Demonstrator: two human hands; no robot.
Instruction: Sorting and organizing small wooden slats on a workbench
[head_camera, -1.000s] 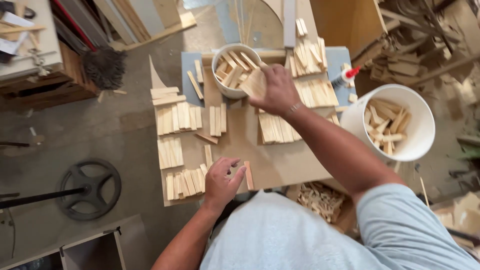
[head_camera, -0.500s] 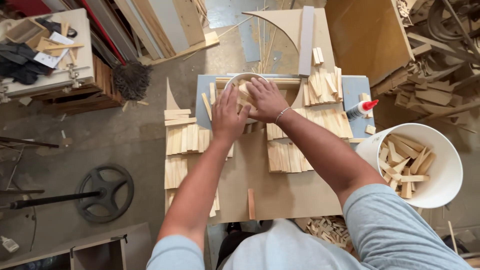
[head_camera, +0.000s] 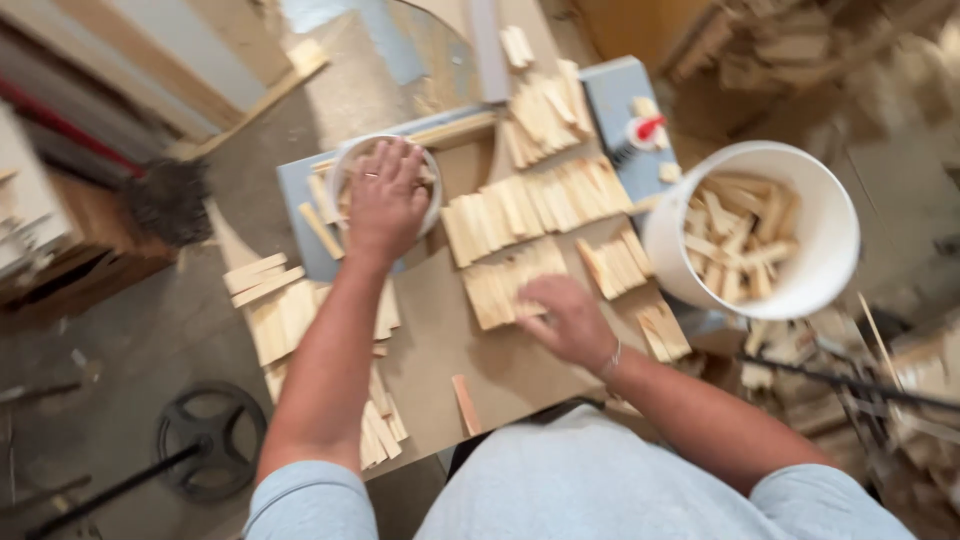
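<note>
head view: left hand (head_camera: 385, 200) spread over small bucket (head_camera: 345, 165), right hand (head_camera: 560, 320) on sticks (head_camera: 500, 290).

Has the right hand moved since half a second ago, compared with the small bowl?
Yes. The right hand left the small bowl and now rests nearer the body, on the wood pieces.

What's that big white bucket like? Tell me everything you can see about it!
The big white bucket is round, smooth and looks like plastic. It stands upright and open at the far right edge of the work board, loosely filled with short pale wood strips lying every which way. No hand touches it; the right hand is nearest.
</note>
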